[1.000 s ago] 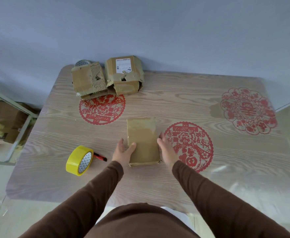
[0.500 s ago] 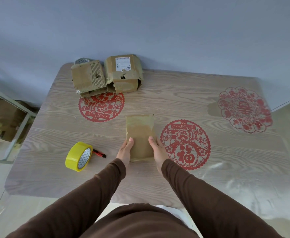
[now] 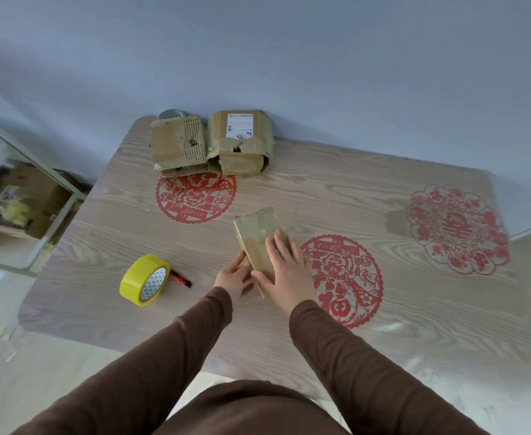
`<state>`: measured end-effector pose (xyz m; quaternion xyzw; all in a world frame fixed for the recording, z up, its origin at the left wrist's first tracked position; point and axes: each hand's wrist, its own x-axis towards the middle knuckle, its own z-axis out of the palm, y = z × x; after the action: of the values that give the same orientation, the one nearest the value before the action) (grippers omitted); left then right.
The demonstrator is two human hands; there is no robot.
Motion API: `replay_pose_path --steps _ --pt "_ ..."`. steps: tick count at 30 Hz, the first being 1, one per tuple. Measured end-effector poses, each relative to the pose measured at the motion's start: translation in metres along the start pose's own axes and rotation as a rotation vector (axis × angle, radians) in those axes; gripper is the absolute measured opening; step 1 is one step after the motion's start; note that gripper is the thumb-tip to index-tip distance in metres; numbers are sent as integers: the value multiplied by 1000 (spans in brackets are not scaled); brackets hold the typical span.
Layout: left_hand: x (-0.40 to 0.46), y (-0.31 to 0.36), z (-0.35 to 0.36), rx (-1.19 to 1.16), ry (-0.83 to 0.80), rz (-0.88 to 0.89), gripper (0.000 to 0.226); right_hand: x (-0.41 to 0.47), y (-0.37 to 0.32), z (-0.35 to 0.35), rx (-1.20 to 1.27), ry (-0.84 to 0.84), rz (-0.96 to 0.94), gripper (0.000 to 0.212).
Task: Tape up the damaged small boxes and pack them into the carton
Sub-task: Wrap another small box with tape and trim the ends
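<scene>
Both hands are holding a small box (image 3: 257,233) tilted on edge, just left of the red "福" cutout (image 3: 341,279): the right hand (image 3: 284,271) is lying flat on top (fingers spread), the left hand (image 3: 234,274) gripping its underside edge.
</scene>
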<state>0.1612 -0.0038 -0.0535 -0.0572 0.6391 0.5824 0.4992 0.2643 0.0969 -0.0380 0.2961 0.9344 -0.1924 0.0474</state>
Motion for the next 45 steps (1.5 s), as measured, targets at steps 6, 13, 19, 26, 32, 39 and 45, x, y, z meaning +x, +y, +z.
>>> replay_pose_path --steps 6,13,19,26,32,39,45 --pt "-27 13 -52 772 465 464 34 -3 2 -6 29 113 -147 78" --pt "-3 69 -163 827 857 11 88 -13 -49 -10 477 103 -438 35" --pt "2 37 -179 587 469 -208 57 -9 -62 13 794 -299 -150 30" --pt "-86 27 -104 262 223 311 59 13 -74 -13 673 -247 -198 51" --pt "-101 44 -66 108 64 388 31 20 -53 -65 521 -190 -331 26" --pt "-102 57 -25 -116 -87 229 42 3 -37 -90 558 -155 -321 7" --pt "-96 56 3 -11 -11 273 12 -11 -24 -80 698 -70 -138 10"
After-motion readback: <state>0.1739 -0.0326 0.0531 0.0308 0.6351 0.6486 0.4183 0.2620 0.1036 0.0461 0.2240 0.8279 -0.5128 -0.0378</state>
